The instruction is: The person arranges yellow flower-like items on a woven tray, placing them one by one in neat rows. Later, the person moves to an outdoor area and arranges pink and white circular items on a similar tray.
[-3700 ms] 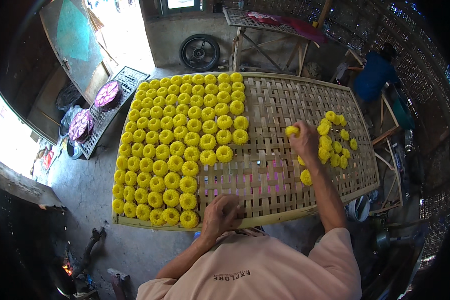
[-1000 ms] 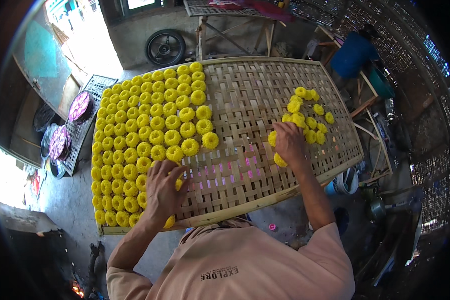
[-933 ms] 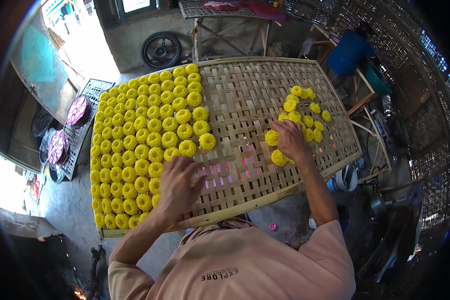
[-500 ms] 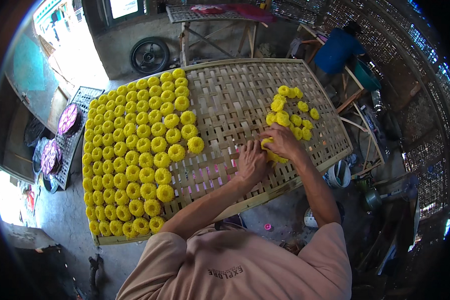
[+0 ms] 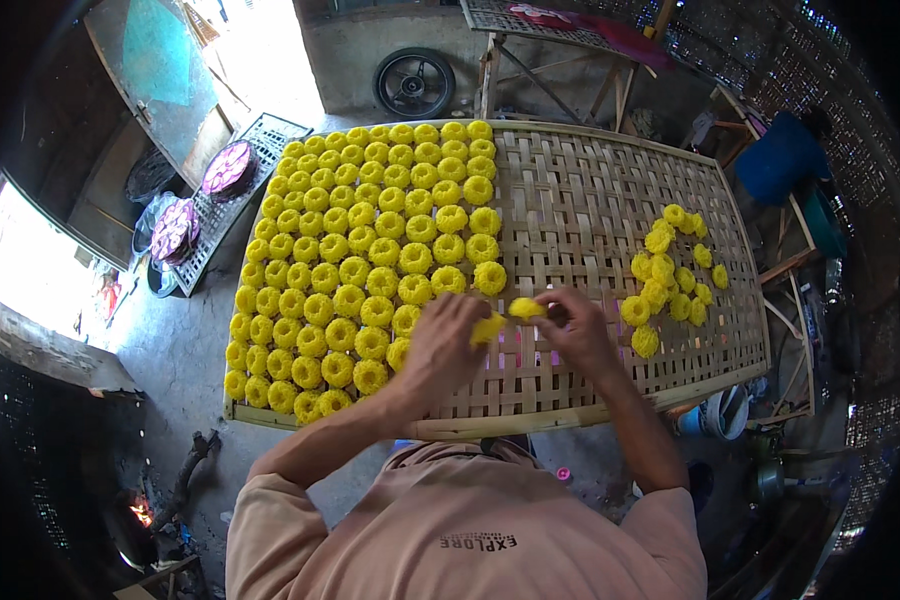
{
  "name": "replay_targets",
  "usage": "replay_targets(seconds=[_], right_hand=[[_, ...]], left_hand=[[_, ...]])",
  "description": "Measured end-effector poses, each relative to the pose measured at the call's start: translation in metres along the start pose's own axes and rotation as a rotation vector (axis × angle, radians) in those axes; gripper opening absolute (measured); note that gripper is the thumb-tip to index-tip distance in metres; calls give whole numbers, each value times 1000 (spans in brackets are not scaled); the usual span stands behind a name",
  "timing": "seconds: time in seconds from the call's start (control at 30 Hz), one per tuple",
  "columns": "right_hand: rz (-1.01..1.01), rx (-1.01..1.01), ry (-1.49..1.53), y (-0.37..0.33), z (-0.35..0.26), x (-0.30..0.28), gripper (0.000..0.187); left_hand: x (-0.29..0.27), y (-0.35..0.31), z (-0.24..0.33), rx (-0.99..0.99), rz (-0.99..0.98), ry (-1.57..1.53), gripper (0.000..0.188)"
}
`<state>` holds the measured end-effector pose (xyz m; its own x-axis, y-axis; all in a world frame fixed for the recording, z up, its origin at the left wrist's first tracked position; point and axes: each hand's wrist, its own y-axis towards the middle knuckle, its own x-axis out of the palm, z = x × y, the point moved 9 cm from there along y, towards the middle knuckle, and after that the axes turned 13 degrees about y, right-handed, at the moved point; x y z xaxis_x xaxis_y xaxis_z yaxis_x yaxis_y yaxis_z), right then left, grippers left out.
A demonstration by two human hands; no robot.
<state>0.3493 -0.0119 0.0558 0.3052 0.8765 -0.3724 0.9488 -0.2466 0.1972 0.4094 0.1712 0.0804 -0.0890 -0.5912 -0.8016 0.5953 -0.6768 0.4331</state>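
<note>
On a woven bamboo rack [image 5: 570,220], yellow noodle-like rings [image 5: 382,252] stand in close rows over the left half. My left hand [image 5: 445,345] is at the lower right edge of these rows, its fingers closed on a yellow ring [image 5: 487,327]. Just to its right, my right hand [image 5: 580,335] pinches another yellow ring [image 5: 526,308] between thumb and fingers, above the bare weave. A loose heap of yellow pieces [image 5: 660,268] lies on the right part of the rack, some touching or overlapping.
A low perforated stand [image 5: 232,205] at the left bears pink-and-white round stacks [image 5: 228,168]. Behind the rack are a wheel [image 5: 413,84] and a second table [image 5: 560,25]. A person in blue [image 5: 780,160] is at the far right. A small fire [image 5: 142,513] burns at lower left.
Both hands have moved left from the heap toward the rows, each now with a yellow ring. The view has shifted, so the rack appears farther right.
</note>
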Motion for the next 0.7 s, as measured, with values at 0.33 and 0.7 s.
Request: replay_targets(seconds=[0.33, 0.7], right_hand=[[-166, -361, -408, 2, -22, 87, 31], [-14, -301, -148, -5, -27, 69, 27]], left_hand=[[6, -22, -36, 14, -141, 262, 39], [-1, -22, -42, 64, -45, 229, 32]])
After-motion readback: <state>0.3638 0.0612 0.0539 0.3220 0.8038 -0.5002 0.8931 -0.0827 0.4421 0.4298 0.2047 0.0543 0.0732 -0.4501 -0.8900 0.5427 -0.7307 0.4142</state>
